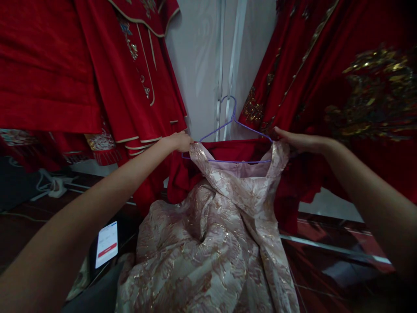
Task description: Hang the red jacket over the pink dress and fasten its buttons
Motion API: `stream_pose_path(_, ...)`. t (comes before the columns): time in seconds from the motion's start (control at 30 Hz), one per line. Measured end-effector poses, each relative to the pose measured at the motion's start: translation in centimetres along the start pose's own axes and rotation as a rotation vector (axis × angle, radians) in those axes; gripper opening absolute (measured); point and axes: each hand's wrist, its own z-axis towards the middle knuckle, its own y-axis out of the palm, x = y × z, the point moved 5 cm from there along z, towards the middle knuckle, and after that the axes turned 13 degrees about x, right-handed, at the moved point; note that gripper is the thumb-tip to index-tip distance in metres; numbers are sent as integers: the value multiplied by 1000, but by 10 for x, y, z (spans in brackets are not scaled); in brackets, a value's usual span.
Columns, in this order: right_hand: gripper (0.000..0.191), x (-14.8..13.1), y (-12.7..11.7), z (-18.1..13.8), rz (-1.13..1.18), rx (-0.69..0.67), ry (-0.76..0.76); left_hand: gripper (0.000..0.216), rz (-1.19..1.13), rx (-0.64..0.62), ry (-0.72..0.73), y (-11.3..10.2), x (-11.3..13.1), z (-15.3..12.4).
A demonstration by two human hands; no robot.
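Note:
A pale pink brocade dress [208, 243] with gold threads hangs from a thin purple wire hanger [233, 118] in the middle of the view. My left hand [182, 141] is closed at the dress's left shoulder strap, by the hanger's end. At the opposite strap my right hand [289, 140] grips the shoulder, its thumb raised and its other fingers mostly hidden behind the fabric. The neckline lies between both hands, showing a light mauve lining [239, 168]. The dress's skirt spreads toward me in folds.
Red embroidered garments [137, 74] hang at the left, and more red garments with gold sequins [384, 91] hang at the right. Pale panels [195, 52] stand behind. A phone with a lit screen [107, 244] lies at lower left. A metal rail [335, 248] runs low at the right.

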Motion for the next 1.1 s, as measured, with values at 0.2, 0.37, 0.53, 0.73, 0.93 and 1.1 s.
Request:
stream_pose_path(0.2, 34, 2, 7, -32, 308, -149, 36, 41, -242, 148, 11, 6, 2, -8)
stream_pose_path(0.37, 27, 8, 10, -33, 203, 80, -141, 39, -127, 266, -32, 8, 8, -19)
stream_pose_path(0.53, 29, 10, 7, -30, 140, 232, -171, 40, -17, 258, -75, 7, 7, -18)
stream_pose_path(0.73, 17, 55, -15, -54, 66, 640, -40, 39, 41, 182, -75, 37, -1, -47)
stream_pose_path(0.93, 19, 87, 24, -104, 151, 204, 22, 37, -64, 239, 171, 63, 24, -98)
stream_pose_path(1.1, 30, 7, 14, -123, 33, 367, -269, 31, -148, 505, 295, 24, 70, -67)
